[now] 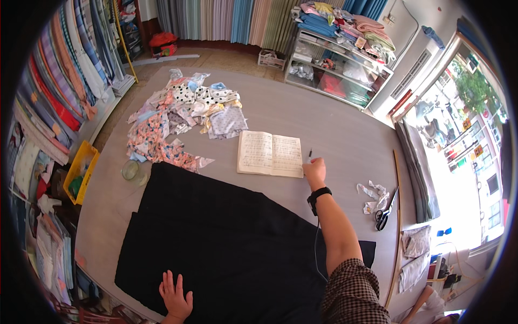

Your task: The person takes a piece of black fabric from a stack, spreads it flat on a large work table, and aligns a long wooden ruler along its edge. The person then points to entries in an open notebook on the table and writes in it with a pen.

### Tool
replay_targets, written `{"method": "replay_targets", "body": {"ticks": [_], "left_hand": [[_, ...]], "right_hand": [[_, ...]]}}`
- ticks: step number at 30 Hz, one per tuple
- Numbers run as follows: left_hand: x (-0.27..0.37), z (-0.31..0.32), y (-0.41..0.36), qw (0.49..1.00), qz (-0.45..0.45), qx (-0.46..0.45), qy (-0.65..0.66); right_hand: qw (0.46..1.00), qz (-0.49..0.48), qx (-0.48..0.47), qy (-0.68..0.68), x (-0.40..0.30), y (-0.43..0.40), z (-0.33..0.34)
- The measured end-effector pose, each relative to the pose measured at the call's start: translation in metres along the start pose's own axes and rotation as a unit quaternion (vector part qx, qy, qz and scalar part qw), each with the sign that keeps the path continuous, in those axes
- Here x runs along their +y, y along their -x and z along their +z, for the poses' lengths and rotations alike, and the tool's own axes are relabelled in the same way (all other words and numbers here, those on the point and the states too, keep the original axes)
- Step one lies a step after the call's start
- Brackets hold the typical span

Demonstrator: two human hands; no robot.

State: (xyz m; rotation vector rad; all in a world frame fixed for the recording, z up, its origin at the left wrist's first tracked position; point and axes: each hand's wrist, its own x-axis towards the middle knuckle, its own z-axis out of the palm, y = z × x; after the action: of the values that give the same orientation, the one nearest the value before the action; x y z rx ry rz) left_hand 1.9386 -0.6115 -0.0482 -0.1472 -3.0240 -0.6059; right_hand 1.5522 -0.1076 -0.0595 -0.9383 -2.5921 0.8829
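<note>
A large black cloth lies spread over the near part of the table. Flat on its lower left part rests my left hand, fingers apart and holding nothing. My right hand reaches forward, fingers curled, beside the lower right edge of an open notebook with handwriting on both pages. From the far side of that hand a slim pen points away from me. The curled fingers hide its near end, so whether they grip the pen or only touch it is unclear.
Patterned fabric scraps lie heaped at the table's far left, near a glass jar. On the right are scissors, cloth strips and a long wooden ruler. A cable hangs from my right wrist. A person's arm shows lower right.
</note>
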Motion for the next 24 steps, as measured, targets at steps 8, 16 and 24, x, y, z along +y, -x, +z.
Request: {"method": "replay_targets", "body": {"ticks": [8, 16, 24], "left_hand": [[0.002, -0.009, -0.002, 1.000, -0.004, -0.010, 0.000], [0.005, -0.008, -0.004, 1.000, 0.001, -0.007, -0.011], [0.006, -0.010, -0.003, 1.000, -0.003, -0.014, -0.009]], "right_hand": [[0.988, -0.081, -0.114, -0.067, -0.073, 0.045, 0.033], [0.983, -0.086, -0.125, -0.101, -0.070, 0.038, 0.049], [0.977, -0.147, -0.145, -0.046, -0.044, 0.032, 0.022]]}}
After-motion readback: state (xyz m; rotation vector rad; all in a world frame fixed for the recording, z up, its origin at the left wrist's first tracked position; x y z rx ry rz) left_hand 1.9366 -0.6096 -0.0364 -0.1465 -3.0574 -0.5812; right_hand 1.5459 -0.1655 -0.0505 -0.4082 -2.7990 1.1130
